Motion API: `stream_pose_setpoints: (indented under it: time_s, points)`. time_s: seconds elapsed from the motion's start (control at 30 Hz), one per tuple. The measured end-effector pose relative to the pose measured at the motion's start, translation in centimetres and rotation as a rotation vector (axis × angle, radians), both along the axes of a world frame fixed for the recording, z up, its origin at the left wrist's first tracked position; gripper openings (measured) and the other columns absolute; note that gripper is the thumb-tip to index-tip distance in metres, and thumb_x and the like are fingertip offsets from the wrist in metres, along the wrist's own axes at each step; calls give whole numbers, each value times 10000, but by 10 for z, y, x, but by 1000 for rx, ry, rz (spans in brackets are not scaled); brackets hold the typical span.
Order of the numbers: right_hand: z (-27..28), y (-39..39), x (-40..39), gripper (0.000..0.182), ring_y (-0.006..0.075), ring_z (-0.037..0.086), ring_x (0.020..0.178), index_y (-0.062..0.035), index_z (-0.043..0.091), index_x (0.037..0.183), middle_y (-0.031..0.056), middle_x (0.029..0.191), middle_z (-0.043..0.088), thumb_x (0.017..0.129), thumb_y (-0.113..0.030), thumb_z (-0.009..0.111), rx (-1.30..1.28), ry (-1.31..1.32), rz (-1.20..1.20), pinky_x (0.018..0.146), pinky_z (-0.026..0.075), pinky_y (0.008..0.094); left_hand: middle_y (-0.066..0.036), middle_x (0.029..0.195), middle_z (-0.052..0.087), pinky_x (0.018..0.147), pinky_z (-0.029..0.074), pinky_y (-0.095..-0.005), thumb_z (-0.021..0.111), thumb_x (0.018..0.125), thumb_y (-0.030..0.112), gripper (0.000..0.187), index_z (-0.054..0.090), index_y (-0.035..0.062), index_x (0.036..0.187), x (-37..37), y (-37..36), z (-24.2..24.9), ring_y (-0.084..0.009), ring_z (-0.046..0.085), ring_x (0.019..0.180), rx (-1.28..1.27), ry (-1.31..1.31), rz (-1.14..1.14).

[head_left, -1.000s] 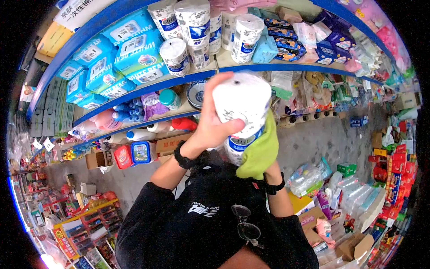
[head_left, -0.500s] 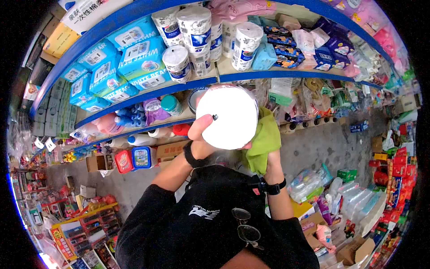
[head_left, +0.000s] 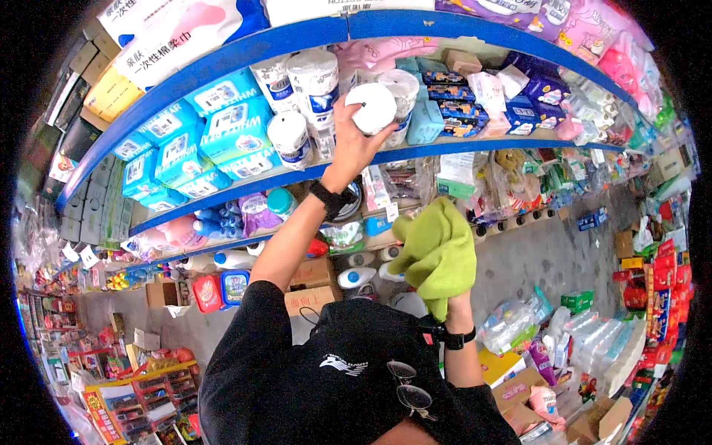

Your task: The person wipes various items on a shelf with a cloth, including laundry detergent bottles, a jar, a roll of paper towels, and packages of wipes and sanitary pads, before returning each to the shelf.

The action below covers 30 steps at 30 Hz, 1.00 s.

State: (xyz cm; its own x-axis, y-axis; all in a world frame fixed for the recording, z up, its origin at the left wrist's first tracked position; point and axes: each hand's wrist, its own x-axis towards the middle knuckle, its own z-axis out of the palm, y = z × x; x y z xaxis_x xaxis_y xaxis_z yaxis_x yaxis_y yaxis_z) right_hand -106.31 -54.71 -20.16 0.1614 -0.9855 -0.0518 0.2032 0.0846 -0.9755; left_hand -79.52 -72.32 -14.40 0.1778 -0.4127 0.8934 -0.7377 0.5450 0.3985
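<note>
My left hand (head_left: 353, 145), with a dark band at the wrist, is wrapped around a paper roll (head_left: 374, 108) with a white round end. It holds the roll at the shelf, among other wrapped paper rolls (head_left: 312, 81). My right hand (head_left: 457, 304) is lower, in front of my body, and grips a green cloth (head_left: 443, 256) that bunches up over the fingers and hides most of them. A paper roll (head_left: 403, 89) stands just behind the held one, partly covered by it.
Blue tissue packs (head_left: 236, 127) fill the shelf's left side, and dark blue tissue packs (head_left: 461, 111) sit to the right. A blue shelf edge (head_left: 423, 153) runs below. Bottles (head_left: 357, 277) stand lower down. Plastic-wrapped goods (head_left: 512, 324) and open cartons (head_left: 604, 423) lie on the floor at right.
My left hand has carried the roll away from my chest and up to the shelf. My right hand has come off the roll and stays lower with the green cloth.
</note>
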Motion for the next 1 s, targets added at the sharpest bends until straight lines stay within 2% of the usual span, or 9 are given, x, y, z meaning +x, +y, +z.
stream_pose_setpoints:
  time_s: [0.03,0.1,0.13,0.23,0.37,0.47,0.57,0.8,1.0]
  points:
    - [-2,2,-2,522,196,534,1066,-39,414,1300,92,1219,524,846,-179,629,7,16,8,896,465,344,-273,1193,389,911,375,-471,822,642,223,720,330,39,1135,0,-3,3,-417,427,1087,-8,-1,-2]
    - [-5,7,-7,534,192,529,1071,-41,413,1303,90,1224,521,838,-174,640,18,45,13,900,461,343,-260,1216,385,954,357,-452,784,678,191,659,377,-25,1149,-2,-8,6,-405,415,1124,75,-150,239]
    - [-4,8,-9,540,191,527,1074,-41,412,1304,89,1227,520,835,-172,645,14,59,11,902,459,342,-260,1216,385,954,357,-452,784,678,191,659,377,-25,1149,-1,-9,8,-405,415,1124,71,-147,237]
    - [3,6,-9,609,196,494,1128,-48,387,1327,96,1283,481,807,-173,678,11,-51,32,946,428,354,-222,1227,425,973,336,-493,674,709,84,439,479,-31,1085,3,-10,14,-416,379,1179,84,-359,323]
    - [6,6,-8,604,195,497,1124,-46,389,1324,97,1279,484,807,-171,677,-1,-33,36,941,432,354,-208,1216,444,983,331,-495,659,710,89,461,479,-33,1116,-4,-11,24,-404,383,1181,165,-433,327]
    - [8,3,-8,601,195,499,1122,-44,391,1321,97,1277,486,808,-171,676,-20,-17,37,937,435,354,-205,1185,472,1015,292,-502,652,715,164,487,490,-33,1130,-17,-12,36,-388,397,1169,160,-489,251]
    - [9,1,-9,597,195,502,1120,-42,393,1319,97,1274,488,808,-170,675,-36,3,40,933,438,354,-256,1158,485,1056,201,-520,650,718,334,511,547,-8,1083,-24,-25,44,-409,396,1165,207,-542,371]
    - [19,-1,-12,589,194,507,1114,-38,397,1313,98,1268,493,809,-167,673,-87,24,26,924,445,355,-290,1131,503,1053,198,-523,687,693,362,468,566,37,1008,-34,-15,47,-411,413,1139,186,-561,300]
    - [29,5,-13,582,194,511,1109,-35,401,1309,98,1262,497,810,-166,671,-139,84,6,917,452,355,-214,1123,512,1055,197,-516,766,616,340,659,472,2,1098,-40,4,41,-335,454,1138,143,-396,103]
